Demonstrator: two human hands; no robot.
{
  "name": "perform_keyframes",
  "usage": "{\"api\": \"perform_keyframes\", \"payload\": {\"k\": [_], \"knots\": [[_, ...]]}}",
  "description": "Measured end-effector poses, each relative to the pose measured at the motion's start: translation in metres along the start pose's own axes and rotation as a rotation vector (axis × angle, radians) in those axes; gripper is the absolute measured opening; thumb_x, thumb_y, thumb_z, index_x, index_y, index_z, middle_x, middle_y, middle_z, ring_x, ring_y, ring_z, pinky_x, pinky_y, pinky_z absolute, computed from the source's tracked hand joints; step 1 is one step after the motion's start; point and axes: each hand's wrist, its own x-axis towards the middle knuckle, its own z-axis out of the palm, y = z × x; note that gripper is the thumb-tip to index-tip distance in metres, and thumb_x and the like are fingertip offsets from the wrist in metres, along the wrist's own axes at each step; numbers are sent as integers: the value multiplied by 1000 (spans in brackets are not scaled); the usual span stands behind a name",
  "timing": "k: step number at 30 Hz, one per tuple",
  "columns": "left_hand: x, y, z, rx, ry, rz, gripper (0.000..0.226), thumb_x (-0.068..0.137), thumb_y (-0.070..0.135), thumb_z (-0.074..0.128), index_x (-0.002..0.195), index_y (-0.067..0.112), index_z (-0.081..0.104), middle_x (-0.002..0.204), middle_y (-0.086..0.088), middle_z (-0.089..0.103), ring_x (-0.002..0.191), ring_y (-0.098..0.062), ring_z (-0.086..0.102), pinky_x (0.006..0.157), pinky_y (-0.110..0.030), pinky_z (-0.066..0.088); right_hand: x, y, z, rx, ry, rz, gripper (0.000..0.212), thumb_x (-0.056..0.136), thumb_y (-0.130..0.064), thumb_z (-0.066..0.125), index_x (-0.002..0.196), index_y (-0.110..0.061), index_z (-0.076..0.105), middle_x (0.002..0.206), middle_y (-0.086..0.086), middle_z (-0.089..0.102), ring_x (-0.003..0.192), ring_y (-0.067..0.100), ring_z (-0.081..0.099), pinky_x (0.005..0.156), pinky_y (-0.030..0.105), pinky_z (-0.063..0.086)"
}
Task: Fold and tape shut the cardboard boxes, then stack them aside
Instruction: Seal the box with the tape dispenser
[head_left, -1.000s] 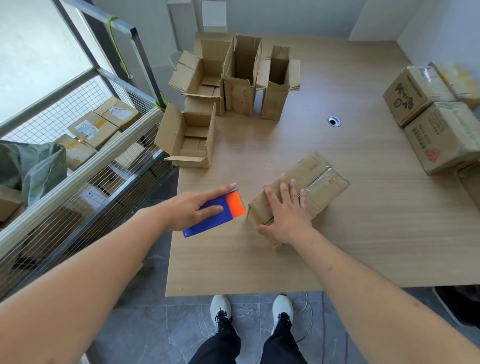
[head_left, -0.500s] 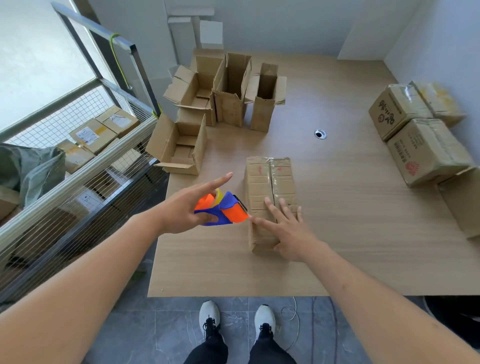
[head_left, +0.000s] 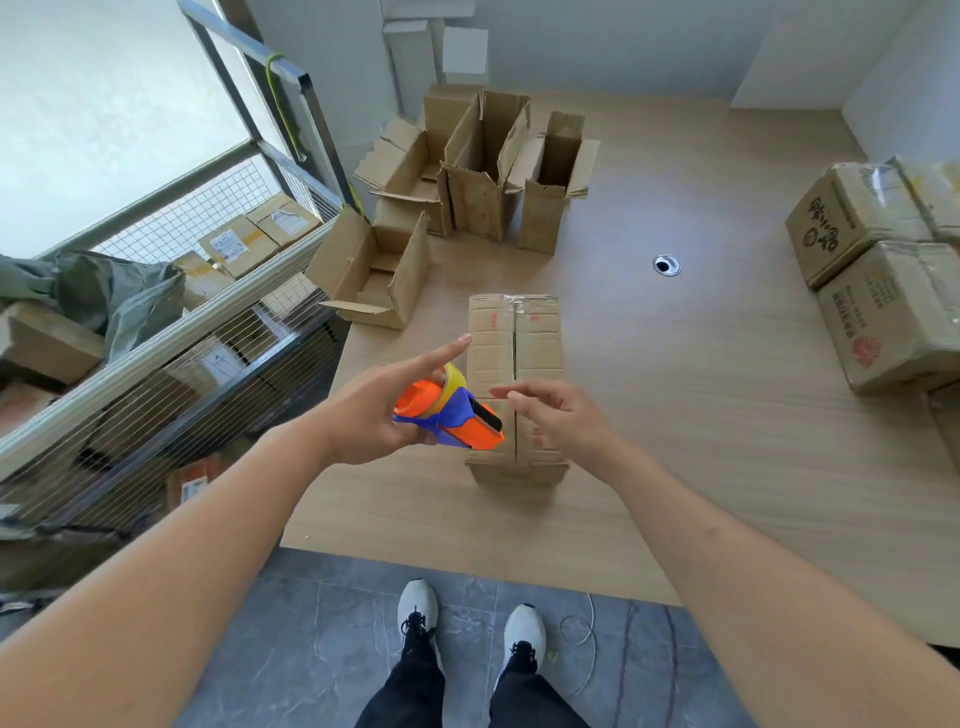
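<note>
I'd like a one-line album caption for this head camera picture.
Left hand holds an orange and blue tape dispenser above a folded cardboard box while the open right hand reaches toward it.

I cannot read any text with certainty from my view. The upper taped box (head_left: 852, 218) at the right carries large black characters on its side, and the lower taped box (head_left: 888, 317) below it has lines of dark print and a red round mark, but all are too small and tilted for me. The closed box (head_left: 514, 353) in front of me shows faint red marks, also not readable. White labels on the parcels (head_left: 260, 234) behind the wire fence are blurred.
</note>
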Motion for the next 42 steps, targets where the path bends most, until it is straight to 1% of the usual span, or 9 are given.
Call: {"api": "perform_keyframes", "payload": {"k": [1, 4, 10, 16, 22, 28, 31, 38, 42], "knots": [[-1, 4, 0, 5, 5, -5, 112, 82, 9, 84, 157, 54, 15, 126, 9, 59, 119, -11, 58, 105, -25, 46, -5, -10, -2, 96, -19, -4, 23, 102, -33, 62, 116, -23, 77, 120, -10, 74, 120, 6, 63, 94, 22, 51], [-5, 19, 1, 10, 25, -8, 110, 83, 12, 84, 157, 53, 16, 124, 16, 58, 118, -6, 57, 96, -6, 41, -18, -31, -5, 110, -74, -90, 33, 96, -41, 63, 115, -17, 78, 115, -7, 76, 117, 6, 66, 98, 17, 50], [-13, 35, 3, 41, 27, -37, 110, 83, 13, 84, 154, 61, 14, 126, 9, 57, 121, -12, 57, 106, -39, 48, -22, -35, -5, 6, -33, -189, 14, 96, -20, 72, 105, -12, 80, 95, 4, 79, 94, 25, 74, 89, 36, 59], [-19, 35, 1, 44, -45, -88, 109, 85, 9, 80, 149, 68, 15, 128, 11, 56, 122, -12, 54, 107, -44, 47, -26, -31, 3, -3, 58, -221, 8, 91, -12, 78, 93, -20, 81, 85, 9, 78, 80, 32, 74, 84, 54, 59], [-20, 21, -7, 129, -190, -52, 89, 95, 21, 70, 147, 71, 17, 141, 11, 53, 126, -17, 50, 106, -47, 44, -30, -27, 20, -40, 146, -136, 5, 93, -11, 75, 90, -13, 79, 80, 9, 75, 70, 16, 69, 68, 43, 63], [-24, 6, -4, 187, -346, 8, 65, 108, 35, 47, 144, 75, 12, 117, 7, 49, 103, -12, 50, 96, -39, 44, -39, -12, 50, -138, 345, 26, 14, 96, -5, 64, 85, -9, 71, 64, -2, 64, 51, 12, 60, 56, 33, 57], [-28, -4, -6, 165, -388, 6, 61, 109, 35, 44, 144, 75, 13, 117, 5, 51, 104, -17, 51, 96, -41, 44, -48, -5, 64, -118, 412, 111, 15, 96, -6, 65, 82, -8, 70, 54, -10, 60, 46, 10, 56, 50, 22, 47], [-35, -50, -36, 214, -477, -16, 52, 109, 38, 43, 144, 71, 24, 139, 22, 47, 121, -4, 47, 103, -31, 37, -84, 27, 48, -146, 615, 255, 16, 94, -11, 69, 79, -17, 72, 57, -10, 64, 48, 17, 62, 54, 36, 59], [-25, -55, -34, 245, -494, -25, 51, 108, 40, 42, 142, 73, 24, 134, 18, 50, 115, -3, 48, 102, -34, 39, -88, 34, 56, -142, 665, 269, 17, 94, -12, 70, 78, -19, 71, 65, -7, 66, 46, 16, 61, 51, 37, 58]]}}
